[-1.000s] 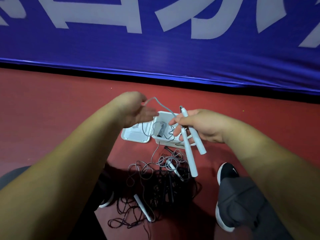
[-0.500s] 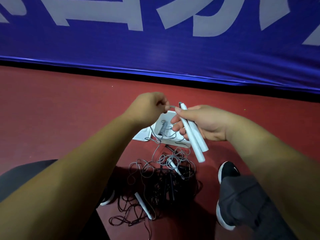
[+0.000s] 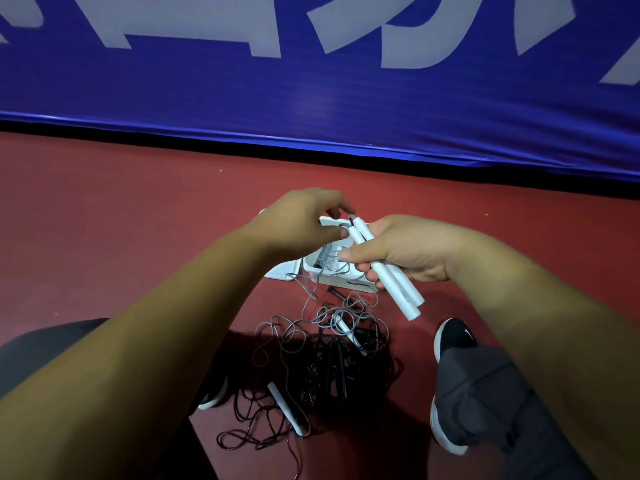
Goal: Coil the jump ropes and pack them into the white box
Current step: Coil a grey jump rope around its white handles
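Centrally, right hand (image 3: 408, 252) grips two white handles (image 3: 393, 284) over the white box (image 3: 341, 283); left hand (image 3: 298, 223) at 9 o'clock touches their tips, grip unclear.

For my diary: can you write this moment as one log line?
right hand: grips two white handles; left hand: at handle tops, grip unclear; white box: open, below hands

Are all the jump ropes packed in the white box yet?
No: a tangle of ropes and a loose white handle lie on the red floor outside the white box.
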A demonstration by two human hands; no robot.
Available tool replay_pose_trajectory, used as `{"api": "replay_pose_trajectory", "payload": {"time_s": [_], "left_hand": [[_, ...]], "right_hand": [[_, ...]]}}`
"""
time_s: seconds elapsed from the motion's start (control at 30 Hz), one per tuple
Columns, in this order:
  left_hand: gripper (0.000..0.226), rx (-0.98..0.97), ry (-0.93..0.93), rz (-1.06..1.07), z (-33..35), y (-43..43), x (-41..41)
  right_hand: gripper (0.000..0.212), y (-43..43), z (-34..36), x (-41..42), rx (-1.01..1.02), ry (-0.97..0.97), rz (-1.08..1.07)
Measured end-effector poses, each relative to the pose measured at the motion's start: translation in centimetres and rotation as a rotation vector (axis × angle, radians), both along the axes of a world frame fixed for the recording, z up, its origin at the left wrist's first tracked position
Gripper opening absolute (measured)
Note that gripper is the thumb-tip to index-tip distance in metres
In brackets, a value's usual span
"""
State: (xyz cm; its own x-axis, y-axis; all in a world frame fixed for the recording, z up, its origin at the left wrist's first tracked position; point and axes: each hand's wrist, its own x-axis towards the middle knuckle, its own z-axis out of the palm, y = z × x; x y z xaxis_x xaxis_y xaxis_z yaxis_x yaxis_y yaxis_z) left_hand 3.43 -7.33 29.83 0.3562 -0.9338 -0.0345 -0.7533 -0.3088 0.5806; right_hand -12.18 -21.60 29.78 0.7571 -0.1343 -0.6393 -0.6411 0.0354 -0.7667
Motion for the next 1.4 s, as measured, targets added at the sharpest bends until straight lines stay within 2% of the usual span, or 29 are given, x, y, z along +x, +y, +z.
{"api": "replay_pose_trajectory", "payload": {"time_s": [0.07,0.13,0.27,0.33,0.47,0.57,0.67,0.87,1.0,1.13,1.33,1.4], "left_hand": [[0.030,-0.044,-0.039,-0.041,0.0,-0.1,-0.1],[0.018,-0.073,-0.070,-0.035,-0.1,-0.3,-0.3],[0.009,-0.092,-0.032,0.061,0.0,-0.4,-0.9],[0.009,-0.109,-0.024,0.126,0.1,-0.5,-1.1],[0.011,-0.184,-0.007,0.255,0.5,-0.7,-1.3],[0.012,-0.212,0.065,0.347,0.8,-0.7,-0.9],[0.014,-0.214,0.137,0.401,1.5,-0.7,-1.0],[0.016,-0.297,0.359,0.408,3.1,-0.8,-1.1],[0.016,-0.245,0.485,0.271,4.0,-0.5,0.4],[0.015,-0.294,0.775,0.177,4.9,0.4,1.7],[0.028,-0.301,0.893,0.180,5.6,1.1,2.1],[0.026,-0.292,0.910,0.184,5.7,1.2,2.3]], "right_hand": [[0.023,0.1,0.0,0.0,0.002,0.010,0.016],[0.021,0.2,0.1,0.1,0.004,0.016,0.011],[0.022,0.2,0.3,0.5,-0.048,-0.014,-0.074],[0.028,0.2,0.4,0.7,-0.196,-0.047,-0.083],[0.041,0.2,0.5,0.9,-0.643,-0.042,0.034],[0.038,0.1,0.1,0.8,-0.848,-0.064,0.054],[0.030,-0.2,-0.3,0.7,-0.954,-0.145,-0.019],[0.012,-0.3,-0.4,1.1,-0.970,-0.234,-0.111],[0.010,-0.5,0.1,1.2,-0.948,-0.280,-0.184],[0.007,-0.3,0.5,1.2,-0.849,-0.317,-0.229],[0.022,0.4,0.9,1.4,-0.636,-0.368,-0.226],[0.024,0.6,1.0,1.3,-0.553,-0.406,-0.232]]}}
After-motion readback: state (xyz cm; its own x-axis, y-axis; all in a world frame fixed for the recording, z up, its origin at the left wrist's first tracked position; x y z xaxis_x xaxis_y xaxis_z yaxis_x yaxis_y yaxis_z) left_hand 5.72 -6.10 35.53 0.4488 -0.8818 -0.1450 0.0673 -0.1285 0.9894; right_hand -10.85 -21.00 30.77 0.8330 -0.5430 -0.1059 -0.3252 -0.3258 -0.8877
